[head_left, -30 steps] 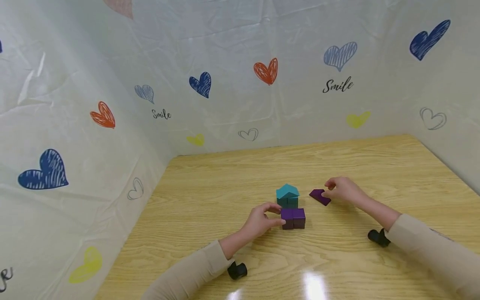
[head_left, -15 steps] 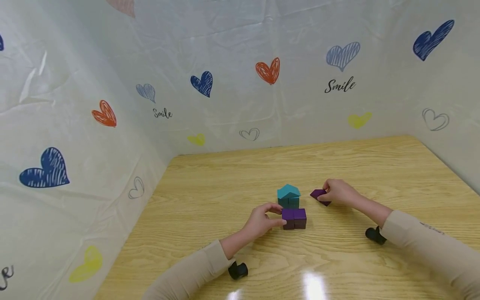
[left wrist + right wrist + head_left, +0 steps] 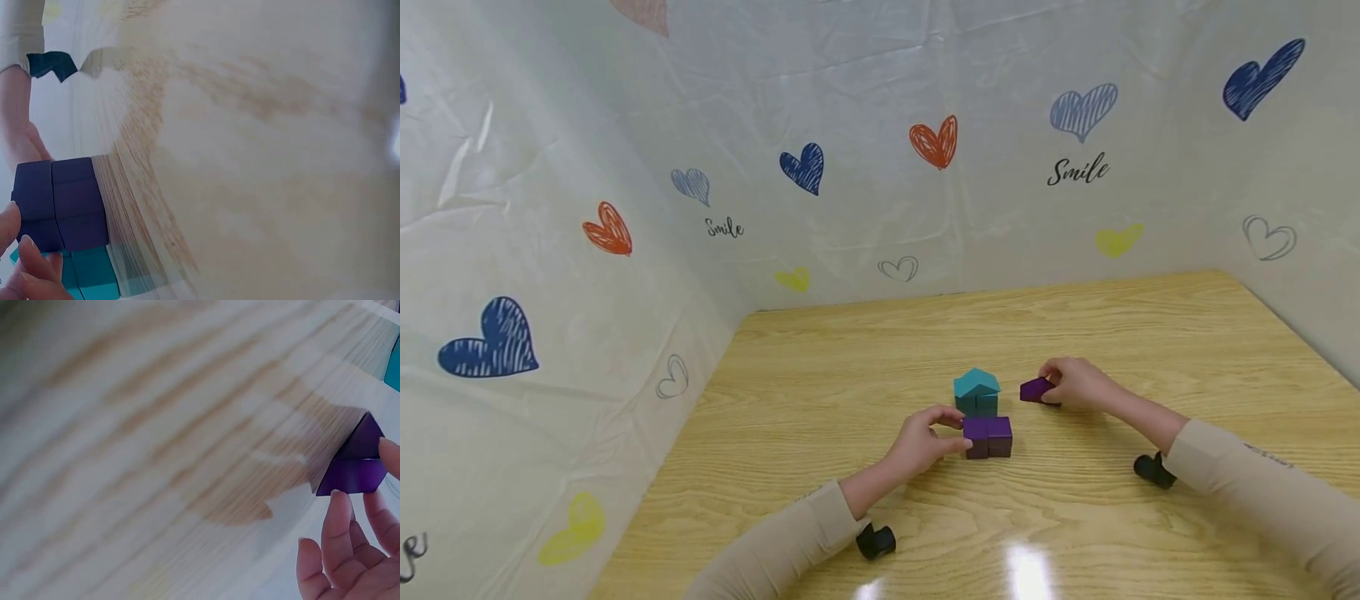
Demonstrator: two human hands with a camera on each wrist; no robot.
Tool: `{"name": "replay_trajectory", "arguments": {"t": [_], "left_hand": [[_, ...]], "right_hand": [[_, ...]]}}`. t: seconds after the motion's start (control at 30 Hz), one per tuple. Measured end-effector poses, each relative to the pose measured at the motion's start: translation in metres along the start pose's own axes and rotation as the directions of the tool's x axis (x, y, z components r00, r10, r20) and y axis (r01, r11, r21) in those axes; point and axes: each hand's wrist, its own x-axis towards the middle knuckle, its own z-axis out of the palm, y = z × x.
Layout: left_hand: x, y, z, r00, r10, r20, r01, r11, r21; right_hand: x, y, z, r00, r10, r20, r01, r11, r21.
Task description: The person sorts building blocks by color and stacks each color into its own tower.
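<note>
L hand (image 3: 921, 442) fingers curled, pinching purple wooden cube pair (image 3: 987, 437) | R hand (image 3: 1075, 382) pinching purple wooden triangular block (image 3: 1034, 389), beside teal wooden house stack (image 3: 977, 392)

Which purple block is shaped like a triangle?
The purple wedge pinched by the right hand, right of the teal house. The purple blocks by the left hand are square.
</note>
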Motion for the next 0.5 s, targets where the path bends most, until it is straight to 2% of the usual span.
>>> {"name": "replay_trajectory", "arguments": {"t": [0.5], "left_hand": [[-0.0006,0.0001,0.0001,1.000,0.003,-0.001,-0.003,1.000,-0.003]], "right_hand": [[0.0007,0.0010,-0.0074,0.997,0.033,0.074,-0.038,0.997,0.071]]}}
